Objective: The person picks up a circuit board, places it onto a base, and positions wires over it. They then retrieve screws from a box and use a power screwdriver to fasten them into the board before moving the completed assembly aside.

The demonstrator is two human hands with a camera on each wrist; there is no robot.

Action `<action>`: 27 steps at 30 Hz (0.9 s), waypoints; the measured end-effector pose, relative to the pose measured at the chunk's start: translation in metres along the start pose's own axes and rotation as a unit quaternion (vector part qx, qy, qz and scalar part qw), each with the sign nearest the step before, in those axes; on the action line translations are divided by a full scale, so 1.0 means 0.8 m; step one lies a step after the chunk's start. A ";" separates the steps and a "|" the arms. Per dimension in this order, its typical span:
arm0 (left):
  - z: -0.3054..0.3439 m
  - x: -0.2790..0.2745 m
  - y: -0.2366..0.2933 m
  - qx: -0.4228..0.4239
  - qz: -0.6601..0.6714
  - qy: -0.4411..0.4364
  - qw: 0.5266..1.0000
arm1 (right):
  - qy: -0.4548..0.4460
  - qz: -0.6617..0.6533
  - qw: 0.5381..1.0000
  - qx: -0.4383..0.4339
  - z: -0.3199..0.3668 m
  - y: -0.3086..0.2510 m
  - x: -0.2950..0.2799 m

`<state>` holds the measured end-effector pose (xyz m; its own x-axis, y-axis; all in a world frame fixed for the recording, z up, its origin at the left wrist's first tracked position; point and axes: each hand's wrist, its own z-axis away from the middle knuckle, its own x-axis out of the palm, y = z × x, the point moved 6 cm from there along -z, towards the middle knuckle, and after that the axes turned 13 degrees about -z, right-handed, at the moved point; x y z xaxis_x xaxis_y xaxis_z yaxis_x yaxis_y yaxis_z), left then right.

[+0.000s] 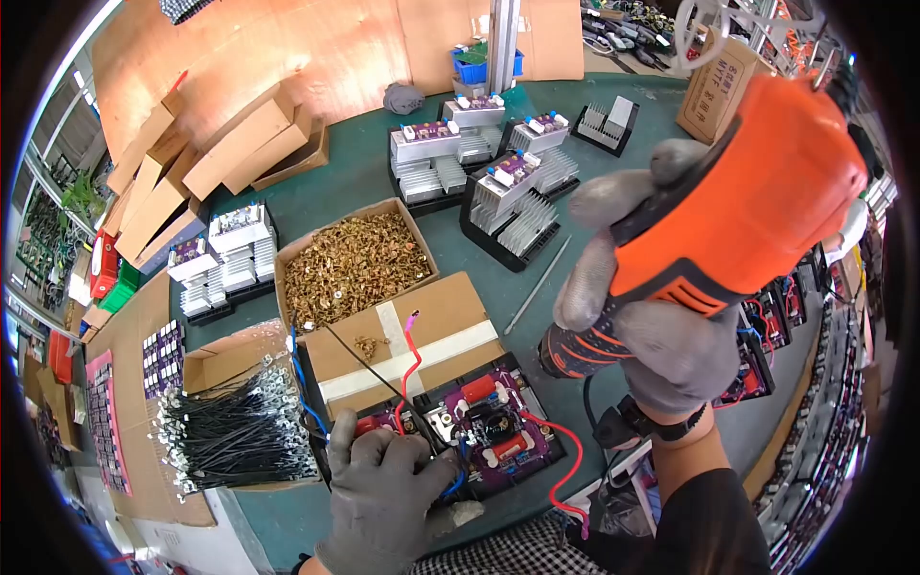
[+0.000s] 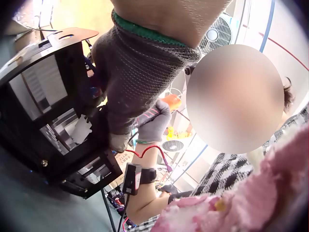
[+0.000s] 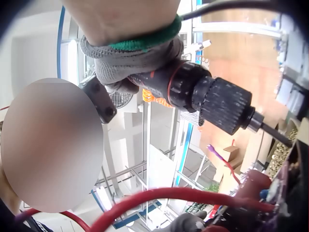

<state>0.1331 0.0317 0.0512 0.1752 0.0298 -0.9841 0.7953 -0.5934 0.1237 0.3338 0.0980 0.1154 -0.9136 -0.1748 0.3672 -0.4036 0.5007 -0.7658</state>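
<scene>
My gloved right hand [image 1: 661,316] grips an orange and black power drill [image 1: 747,201], raised at the right of the head view. In the right wrist view the drill's black chuck [image 3: 226,104] holds a thin bit that points toward the board. My gloved left hand [image 1: 383,494] rests on the near left part of a purple circuit board unit [image 1: 508,422], its fingers bent over a black cable and the board's edge; what the fingertips touch is hidden. Red wires [image 1: 575,450] with purple tips stick out of the unit. The left wrist view shows the unit's black frame [image 2: 72,87] beside the left hand [image 2: 140,77].
Behind the unit lie a taped cardboard box [image 1: 450,311] and a box of brass screws [image 1: 359,264]. Black cables [image 1: 230,431] fill a box at the left. Heatsink units [image 1: 513,206] stand farther back, near a metal rod [image 1: 539,283]. More units are at the right.
</scene>
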 end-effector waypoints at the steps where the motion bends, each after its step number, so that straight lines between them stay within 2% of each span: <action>1: 0.000 0.001 0.000 0.002 -0.002 -0.003 1.000 | 0.003 0.021 1.000 0.004 0.000 -0.003 0.000; 2: -0.001 0.003 -0.001 0.004 -0.004 -0.004 1.000 | 0.006 0.042 0.999 0.008 0.000 -0.006 0.001; 4: 0.003 0.011 -0.003 0.000 -0.013 -0.024 1.000 | -0.007 0.176 0.984 0.004 0.003 -0.004 0.003; 6: 0.009 0.025 -0.007 -0.011 -0.027 -0.063 0.998 | -0.017 0.192 0.981 0.000 0.004 0.002 0.002; 9: 0.004 0.005 -0.002 0.011 -0.009 0.006 1.000 | -0.022 0.060 0.998 -0.002 0.001 0.011 -0.005; 11: 0.004 0.006 -0.002 0.013 -0.014 0.006 1.000 | -0.011 0.022 1.000 0.008 0.001 0.013 -0.004; 17: 0.004 0.007 -0.004 0.017 -0.013 0.011 1.000 | 0.004 0.055 0.998 0.011 -0.003 0.012 0.000; 22: 0.003 0.009 -0.004 0.022 -0.024 0.011 0.999 | 0.015 0.007 1.000 0.021 -0.004 0.015 -0.002; 27: 0.002 0.010 -0.005 0.023 -0.029 0.014 0.999 | 0.013 0.057 0.998 0.029 -0.006 0.014 -0.005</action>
<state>0.1301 0.0328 0.0422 0.1464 0.0867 -0.9854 0.7768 -0.6268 0.0602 0.3329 0.1085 0.1084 -0.9526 -0.0972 0.2884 -0.2996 0.4658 -0.8326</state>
